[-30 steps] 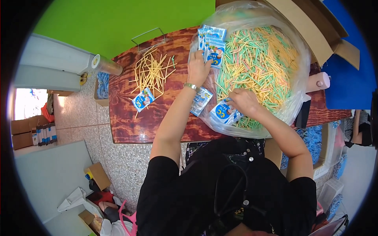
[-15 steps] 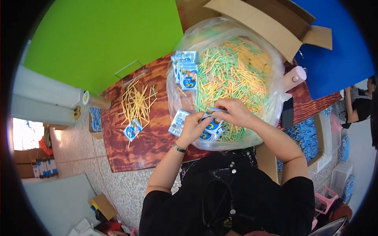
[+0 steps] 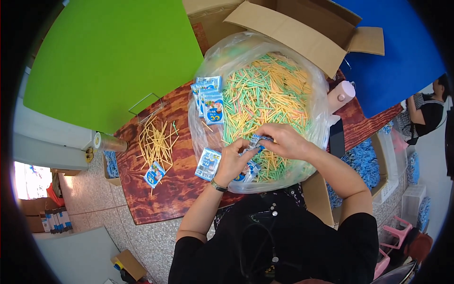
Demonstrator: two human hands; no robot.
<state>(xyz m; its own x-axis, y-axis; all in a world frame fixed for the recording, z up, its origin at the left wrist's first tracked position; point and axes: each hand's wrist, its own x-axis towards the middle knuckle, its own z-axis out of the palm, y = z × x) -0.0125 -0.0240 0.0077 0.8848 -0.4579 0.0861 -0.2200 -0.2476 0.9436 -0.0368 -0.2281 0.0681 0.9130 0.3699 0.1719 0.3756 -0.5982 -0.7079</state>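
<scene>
My left hand (image 3: 231,162) and my right hand (image 3: 284,141) meet over the near part of a large clear plastic bag (image 3: 198,137). Between their pinched fingertips is a small blue and white packet (image 3: 256,139), partly hidden by the fingers. Thin green, yellow and pink sticks (image 3: 267,94) fill the bag. Just below my hands, more blue packets (image 3: 250,171) lie on the sticks. Left of my left hand rests a single packet (image 3: 208,164), and a small stack of packets (image 3: 208,102) lies farther back on the bag's left side.
On the reddish wooden table (image 3: 156,203), a loose pile of yellow sticks (image 3: 158,142) lies at the left with a packet (image 3: 154,174) at its near end. An open cardboard box (image 3: 288,31), a pink bottle (image 3: 341,94) and a dark phone (image 3: 336,137) surround the bag. Another person (image 3: 423,111) is at far right.
The view has shifted, so the table sits lower and more to the left. The packet between my hands is now bunched and more covered by my fingers.
</scene>
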